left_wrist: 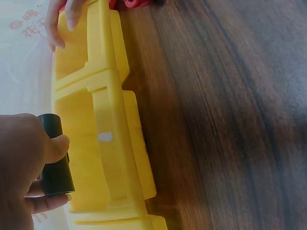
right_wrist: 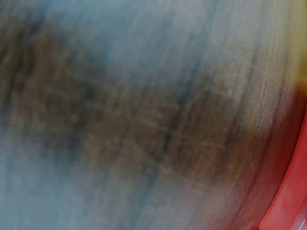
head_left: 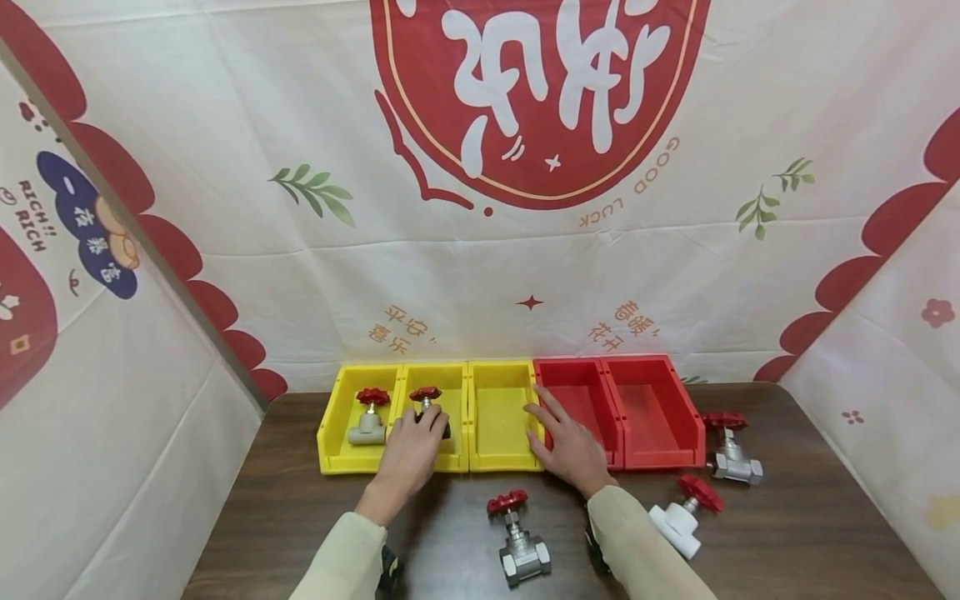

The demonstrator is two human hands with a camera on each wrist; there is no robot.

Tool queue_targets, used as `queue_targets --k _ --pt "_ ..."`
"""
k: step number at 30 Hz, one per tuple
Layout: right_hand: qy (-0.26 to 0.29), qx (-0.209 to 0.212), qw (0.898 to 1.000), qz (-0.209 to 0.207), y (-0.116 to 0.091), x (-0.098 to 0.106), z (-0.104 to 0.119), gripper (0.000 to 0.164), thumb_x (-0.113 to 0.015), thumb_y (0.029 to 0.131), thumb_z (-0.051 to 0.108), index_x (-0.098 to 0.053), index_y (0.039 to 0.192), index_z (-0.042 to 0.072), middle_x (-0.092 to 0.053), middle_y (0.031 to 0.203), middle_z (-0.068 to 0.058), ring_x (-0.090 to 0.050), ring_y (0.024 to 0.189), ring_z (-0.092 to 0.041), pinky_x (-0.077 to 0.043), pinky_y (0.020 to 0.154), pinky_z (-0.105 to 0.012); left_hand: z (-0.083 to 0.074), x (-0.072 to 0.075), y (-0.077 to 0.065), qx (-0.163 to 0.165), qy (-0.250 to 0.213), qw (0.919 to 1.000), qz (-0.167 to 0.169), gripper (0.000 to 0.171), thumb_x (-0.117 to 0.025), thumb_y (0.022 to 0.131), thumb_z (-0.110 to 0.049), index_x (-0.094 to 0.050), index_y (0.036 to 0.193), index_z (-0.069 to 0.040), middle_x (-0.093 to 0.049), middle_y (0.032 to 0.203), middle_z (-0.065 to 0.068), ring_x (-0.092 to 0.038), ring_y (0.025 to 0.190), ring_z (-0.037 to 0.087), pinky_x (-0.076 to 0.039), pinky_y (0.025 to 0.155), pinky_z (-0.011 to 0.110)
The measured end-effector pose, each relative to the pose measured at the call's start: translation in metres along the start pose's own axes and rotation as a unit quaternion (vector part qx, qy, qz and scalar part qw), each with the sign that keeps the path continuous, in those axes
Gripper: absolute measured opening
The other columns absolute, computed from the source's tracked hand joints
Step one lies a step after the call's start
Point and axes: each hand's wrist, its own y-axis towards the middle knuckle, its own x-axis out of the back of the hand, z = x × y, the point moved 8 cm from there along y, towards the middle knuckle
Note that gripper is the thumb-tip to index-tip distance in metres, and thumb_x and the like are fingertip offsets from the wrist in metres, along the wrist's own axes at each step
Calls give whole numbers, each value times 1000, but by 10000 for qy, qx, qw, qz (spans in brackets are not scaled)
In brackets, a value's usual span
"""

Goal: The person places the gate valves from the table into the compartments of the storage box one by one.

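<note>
My left hand [head_left: 414,447] grips a valve with a black body [left_wrist: 57,155] and a red handwheel [head_left: 426,393] over the second yellow bin [head_left: 452,461]. The left wrist view shows the thumb on one side of the black tube and fingertips at its lower end. In the yellow bin at the far left [head_left: 333,417] stands a grey valve [head_left: 367,429] with a red handwheel. My right hand [head_left: 573,450] rests with spread, slightly bent fingers at the wall between the third yellow bin [head_left: 506,462] and the neighbouring red bin [head_left: 573,367]; its palm is empty.
Another red bin [head_left: 663,458] ends the row on the right. On the brown wooden table [head_left: 255,533] lie a metal valve [head_left: 522,554] in front, a white valve [head_left: 678,527] beside my right sleeve and another metal valve [head_left: 735,462] farther right. A printed cloth [head_left: 420,275] hangs behind the bins.
</note>
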Motion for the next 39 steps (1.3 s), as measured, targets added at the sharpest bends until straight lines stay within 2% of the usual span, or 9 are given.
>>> queue_targets --k 5,13,21,31,39 --pt "-47 -6 10000 -6 0 1 0 53 -66 76 38 -48 125 32 -15 145 14 -54 67 -8 -48 59 -28 1 -3 5 -22 53 10000 -13 38 -69 76 -11 -56 111 -7 -49 114 7 -48 84 30 -44 65 38" --pt "-68 -79 9999 -91 1 2 -2 53 -67 75 37 -49 124 32 -15 145 17 -54 68 -9 -48 60 -28 2 -10 14 -42 -62 9999 69 37 -69 74 -7 -58 110 -7 -51 110 8 -49 82 30 -46 62 37" --pt "-64 19 9999 -83 0 2 -1 53 -67 76 37 -48 125 31 -15 145 14 -56 71 -9 -49 61 -30 5 -23 18 98 -119 9994 312 36 -69 76 -8 -59 110 -8 -50 112 8 -50 86 31 -46 67 40" --pt "-29 -36 9999 -157 0 6 0 53 -68 74 35 -50 124 32 -18 145 14 -56 71 -9 -49 61 -29 3 -36 24 137 -163 9986 484 27 -62 81 -4 -61 108 -10 -51 109 8 -49 79 30 -45 64 39" --pt "-69 10 10000 -49 -1 2 1 53 -66 75 38 -48 125 31 -15 145 14 -56 72 -9 -49 61 -29 7 -48 24 311 -326 9957 810 26 -61 83 -4 -61 109 -11 -50 111 7 -49 85 32 -45 66 41"
